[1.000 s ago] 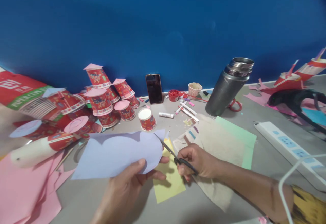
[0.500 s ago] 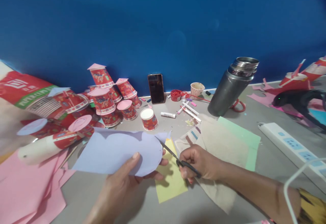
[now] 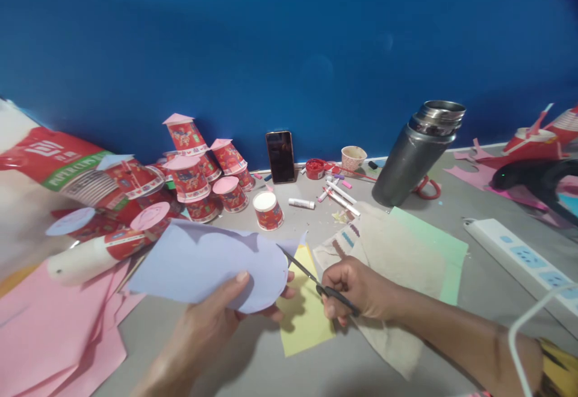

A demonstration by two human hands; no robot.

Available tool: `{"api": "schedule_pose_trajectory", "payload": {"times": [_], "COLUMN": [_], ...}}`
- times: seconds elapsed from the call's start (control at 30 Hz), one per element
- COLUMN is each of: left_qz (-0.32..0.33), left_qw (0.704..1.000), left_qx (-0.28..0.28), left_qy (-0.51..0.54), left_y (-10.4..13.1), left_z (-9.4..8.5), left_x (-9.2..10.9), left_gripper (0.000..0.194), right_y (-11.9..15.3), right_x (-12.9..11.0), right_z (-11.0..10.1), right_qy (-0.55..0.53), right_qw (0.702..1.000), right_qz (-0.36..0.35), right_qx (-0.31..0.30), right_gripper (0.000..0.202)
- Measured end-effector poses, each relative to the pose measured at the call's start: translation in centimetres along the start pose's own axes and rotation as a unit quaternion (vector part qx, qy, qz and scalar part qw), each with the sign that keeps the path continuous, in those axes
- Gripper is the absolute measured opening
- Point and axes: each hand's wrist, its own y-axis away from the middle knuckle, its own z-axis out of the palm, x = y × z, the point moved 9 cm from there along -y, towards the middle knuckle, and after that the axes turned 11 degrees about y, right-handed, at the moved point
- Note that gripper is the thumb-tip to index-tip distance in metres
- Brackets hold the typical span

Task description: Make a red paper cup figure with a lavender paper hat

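A sheet of lavender paper [image 3: 198,261] with a rounded, cut right end is pinched in my left hand [image 3: 217,318], thumb on top and fingers beneath. My right hand [image 3: 354,291] grips a pair of black scissors [image 3: 311,276] by the handles. Their blades point up and left and meet the paper's curved edge, where a thin offcut [image 3: 295,245] sticks out to the right. Under the scissors lies a piece of yellow paper [image 3: 307,325]. A beige cloth [image 3: 392,252] and a green sheet [image 3: 454,264] lie beyond my right hand.
Red paper cups [image 3: 187,180] with paper tops are stacked at left, near pink sheets [image 3: 49,325]. One cup [image 3: 268,211] stands alone. A phone [image 3: 280,157] leans on the blue wall. Markers [image 3: 341,198], a dark flask [image 3: 410,159] and a white power strip [image 3: 519,252] occupy the right.
The view has shifted slightly, so the background sits a little further right. My hands, the lavender paper and the scissors keep nearly the same pose; the scissor handles look a little closer together.
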Motion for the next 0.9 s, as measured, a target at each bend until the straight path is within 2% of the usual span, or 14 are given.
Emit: {"api": "schedule_pose_trajectory", "payload": {"times": [0.2,0.4,0.9], "left_qz": [-0.004,-0.017,-0.036], "left_qw": [0.998,0.995,0.996], "left_qx": [-0.019,-0.046,-0.060], "left_qy": [-0.055,-0.081,-0.059], "left_y": [0.01,0.08,-0.09], "left_z": [-0.85,-0.58,-1.00], "left_x": [-0.05,-0.16,-0.78], "left_gripper": [0.032,0.033,0.033], "right_y": [0.26,0.29,0.14], "right_x": [-0.16,-0.50,-0.16], "right_z": [0.19,0.30,0.07], "right_qy": [0.026,0.026,0.016], "right_qw": [1.000,0.999,1.000], "right_qz": [0.014,0.004,-0.006], "right_qx": [-0.009,-0.019,-0.022], "right_gripper": [0.057,0.054,0.048]}}
